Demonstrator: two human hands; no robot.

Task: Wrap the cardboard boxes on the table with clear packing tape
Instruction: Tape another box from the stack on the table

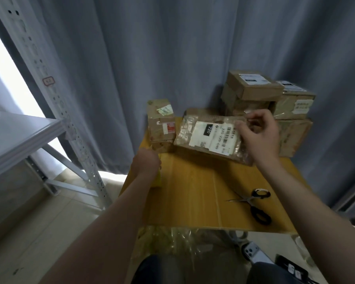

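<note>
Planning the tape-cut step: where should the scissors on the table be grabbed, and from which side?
Take the scissors by the black handle loops, coming from the right, probably from above. They lie flat on the cardboard sheet with blades pointing left and loops splayed toward the right edge, so that side stays clear of the tips.

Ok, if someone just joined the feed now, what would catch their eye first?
The flat box with the big white label, mid-table and glossy with clear tape, the right hand gripping its right end. Then the black-handled scissors lying on the table at near right, and the stack of boxes at the back right. The left hand is a blur by the table's left edge.
</note>
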